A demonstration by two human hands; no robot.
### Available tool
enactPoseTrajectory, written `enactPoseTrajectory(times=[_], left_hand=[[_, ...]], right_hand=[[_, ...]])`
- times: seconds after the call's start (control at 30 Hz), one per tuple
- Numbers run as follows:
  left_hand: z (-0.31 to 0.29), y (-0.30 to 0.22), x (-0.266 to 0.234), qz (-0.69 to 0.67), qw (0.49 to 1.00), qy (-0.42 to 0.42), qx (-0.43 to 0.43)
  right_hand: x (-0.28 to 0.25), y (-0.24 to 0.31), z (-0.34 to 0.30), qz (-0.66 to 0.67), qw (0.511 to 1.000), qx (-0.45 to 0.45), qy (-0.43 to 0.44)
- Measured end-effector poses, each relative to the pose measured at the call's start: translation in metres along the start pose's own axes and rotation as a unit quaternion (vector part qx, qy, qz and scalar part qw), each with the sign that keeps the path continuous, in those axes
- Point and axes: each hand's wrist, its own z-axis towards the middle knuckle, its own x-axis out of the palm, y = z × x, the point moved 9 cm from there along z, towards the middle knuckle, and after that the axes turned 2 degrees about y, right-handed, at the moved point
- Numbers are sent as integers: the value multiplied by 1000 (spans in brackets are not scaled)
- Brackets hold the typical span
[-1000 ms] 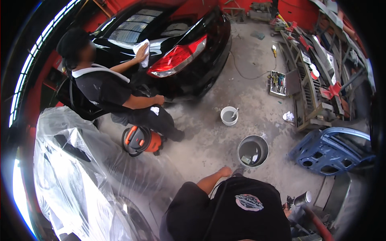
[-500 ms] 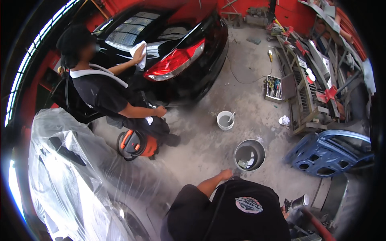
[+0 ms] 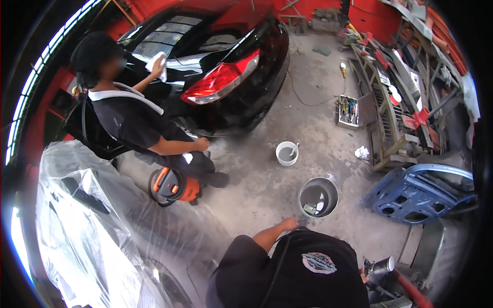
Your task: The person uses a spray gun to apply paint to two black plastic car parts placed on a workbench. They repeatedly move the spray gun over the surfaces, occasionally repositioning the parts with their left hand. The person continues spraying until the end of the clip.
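At the lower edge, my left hand (image 3: 290,224) is closed in front of my black shirt (image 3: 328,244); what it holds, if anything, is hidden. My right hand (image 3: 364,274) shows only partly beside the shirt's right edge. It grips what looks like a spray gun (image 3: 382,265) with a cylindrical metal cup, tipped on its side. Ahead of my left hand stands a round metal bucket (image 3: 336,197) with grey liquid and a light block inside. Beyond it is a smaller white bucket (image 3: 287,161) with grey liquid and a handle sticking out.
A co-worker (image 3: 126,115) holds a white cloth (image 3: 156,64) at a black car (image 3: 246,105). At left are an orange vacuum (image 3: 187,190) and a plastic-covered car (image 3: 97,220). At right are a blue door panel (image 3: 411,192), toolbox (image 3: 349,110), metal rack (image 3: 387,128) and red bar (image 3: 411,290).
The co-worker's cloth has moved left along the car and come up from its surface. The metal cup in my right hand has tipped closer to level. My left hand has hardly moved.
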Motion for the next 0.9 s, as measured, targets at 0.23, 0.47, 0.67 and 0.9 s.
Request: enactPoseTrajectory(times=[0.23,0.47,0.67,0.9], left_hand=[[-9,0,-23,-109,994,-24,-13],[17,-92,-11,-262,955,93,103],[34,-130,6,-376,901,142,163],[-8,-78,-16,-407,908,55,81]], right_hand=[[12,17,-2,5,1000,21,-14],[11,33,-9,11,999,40,-35],[-1,41,-25,24,997,58,-54],[-40,41,-37,28,996,56,-70]])
